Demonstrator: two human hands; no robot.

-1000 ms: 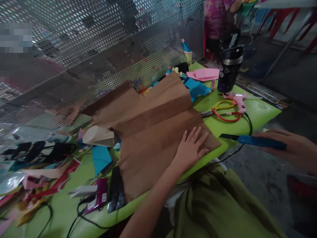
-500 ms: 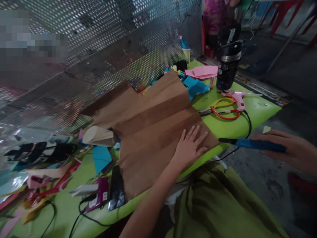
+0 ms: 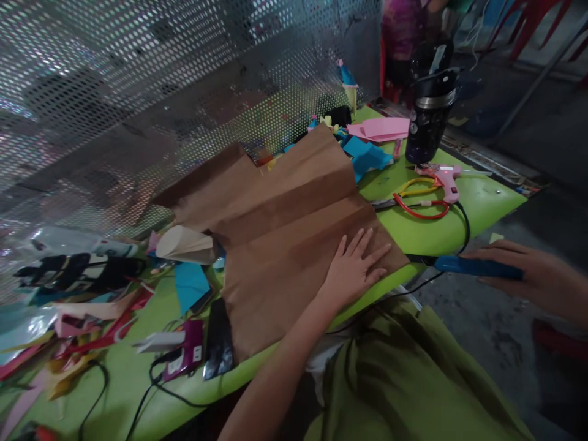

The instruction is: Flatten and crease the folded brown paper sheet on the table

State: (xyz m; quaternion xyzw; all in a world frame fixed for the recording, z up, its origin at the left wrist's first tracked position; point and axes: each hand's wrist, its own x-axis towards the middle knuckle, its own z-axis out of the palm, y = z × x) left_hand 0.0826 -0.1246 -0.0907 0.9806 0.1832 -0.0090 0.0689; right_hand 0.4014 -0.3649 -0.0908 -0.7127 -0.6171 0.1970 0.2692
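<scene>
Green table [image 3: 478,208], cluttered; creased brown paper [image 3: 285,245] uncut; left hand [image 3: 351,269] flat, fingers spread, pinning it; right hand [image 3: 537,275] grasps blue cutter [image 3: 478,267] at paper's corner.

Free room: bare green counter [image 3: 482,205] at the right corner, just past the scissors [image 3: 420,205] and pink glue gun [image 3: 443,180]; its cord [image 3: 463,229] loops over the edge. Black tumbler [image 3: 429,116] stands tall behind them. Brown paper [image 3: 285,239] lies flat, passable above. Left side clogged w/ scraps [image 3: 82,318], phone [image 3: 217,346], charger [image 3: 186,358]. Perforated metal screen [image 3: 160,92] blocks the far side.
</scene>
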